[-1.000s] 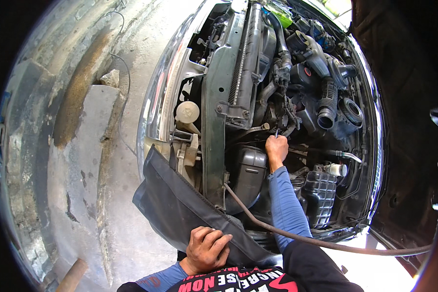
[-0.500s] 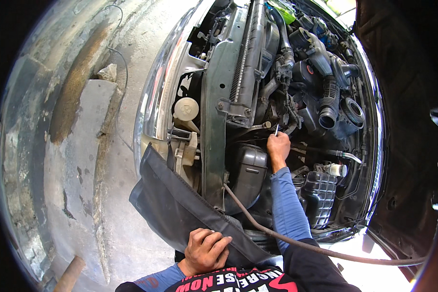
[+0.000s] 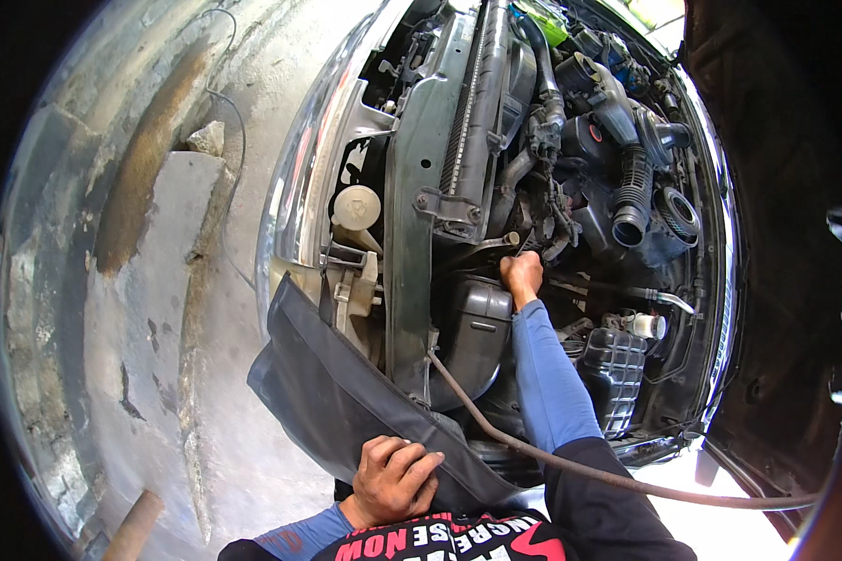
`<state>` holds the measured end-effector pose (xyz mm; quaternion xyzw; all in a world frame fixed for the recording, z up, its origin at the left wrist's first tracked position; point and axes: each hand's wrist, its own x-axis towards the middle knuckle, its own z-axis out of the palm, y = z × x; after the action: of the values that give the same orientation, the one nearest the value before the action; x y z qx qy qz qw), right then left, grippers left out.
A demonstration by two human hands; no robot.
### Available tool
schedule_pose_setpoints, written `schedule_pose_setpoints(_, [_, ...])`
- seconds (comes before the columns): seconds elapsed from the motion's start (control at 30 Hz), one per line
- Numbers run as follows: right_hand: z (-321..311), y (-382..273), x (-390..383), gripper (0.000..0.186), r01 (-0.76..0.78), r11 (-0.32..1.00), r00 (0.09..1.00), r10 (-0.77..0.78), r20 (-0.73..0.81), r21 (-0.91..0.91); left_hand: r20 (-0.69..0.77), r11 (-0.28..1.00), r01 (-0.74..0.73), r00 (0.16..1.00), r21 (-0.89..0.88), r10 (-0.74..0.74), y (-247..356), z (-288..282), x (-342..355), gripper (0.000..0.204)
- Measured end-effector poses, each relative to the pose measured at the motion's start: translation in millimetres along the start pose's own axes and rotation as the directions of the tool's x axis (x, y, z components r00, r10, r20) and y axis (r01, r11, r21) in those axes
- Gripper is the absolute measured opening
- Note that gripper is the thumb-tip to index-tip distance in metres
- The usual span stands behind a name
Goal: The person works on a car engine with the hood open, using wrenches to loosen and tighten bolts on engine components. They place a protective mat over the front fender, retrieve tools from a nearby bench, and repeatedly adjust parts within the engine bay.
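A: Right hand (image 3: pixel 521 274)?
B: Deep in the engine bay (image 3: pixel 571 187), just beside the black plastic box (image 3: pixel 477 327) behind the radiator support (image 3: pixel 416 234). Fingers curled shut, knuckles up. What they grip is hidden under the hand, can't tell.
A: Left hand (image 3: pixel 395 479)?
B: Low in the frame, resting on the dark fender cover (image 3: pixel 346 402) draped over the front of the car. Fingers bent, pressing on the fabric, holding nothing.
A: Around the right hand?
B: Brown hose (image 3: pixel 533 453) comes in from the lower right, passes under the blue sleeve (image 3: pixel 543 374), ends near the black box. Ribbed black intake hose (image 3: pixel 631 192) up and to the right. Small white cap (image 3: pixel 647 324) on a reservoir just right of the forearm, ribbed black container (image 3: pixel 613 369) below it.
A: Any labels or colour marks?
B: Round off-white cap (image 3: pixel 355 208) left of the radiator support, near the headlight opening. Green patch (image 3: pixel 543 23) at the top edge of the bay. Too small to tell more.
A: Outside the car?
B: Concrete floor (image 3: pixel 159 327) on the left, thin cable (image 3: pixel 229 140) across it, a stone (image 3: pixel 206 138) by a slab edge. Raised hood (image 3: pixel 776 187) dark on the right.
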<state>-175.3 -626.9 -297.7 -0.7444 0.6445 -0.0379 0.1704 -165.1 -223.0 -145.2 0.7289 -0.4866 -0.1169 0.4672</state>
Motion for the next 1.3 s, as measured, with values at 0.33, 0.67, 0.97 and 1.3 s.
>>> schedule_pose_setpoints(0.33, [-6.1,4.3,1.1,0.032,-0.033,0.999,0.999,0.035,-0.042,0.034,-0.025,1.0,0.001,1.0,-0.008,-0.001,0.1,0.2,-0.8,0.038])
schedule_pose_setpoints(0.67, [-26.9,-3.9,-23.1,0.029,-0.023,0.996,0.988,0.037,-0.147,0.09,-0.031,0.999,-0.025,0.999,-0.024,0.024,0.3,1.2,4.2,0.042])
schedule_pose_setpoints(0.97, [-34.3,3.1,-9.1,0.03,0.044,0.995,0.999,-0.042,-0.013,0.094,-0.009,1.0,-0.011,1.0,-0.029,0.011,-0.3,0.5,5.6,0.041])
schedule_pose_setpoints(1.3, [-23.4,0.0,1.7,0.029,-0.014,1.0,0.996,0.012,0.087,0.017,0.039,1.0,0.013,0.999,-0.012,-0.013,-1.9,1.2,2.0,0.036])
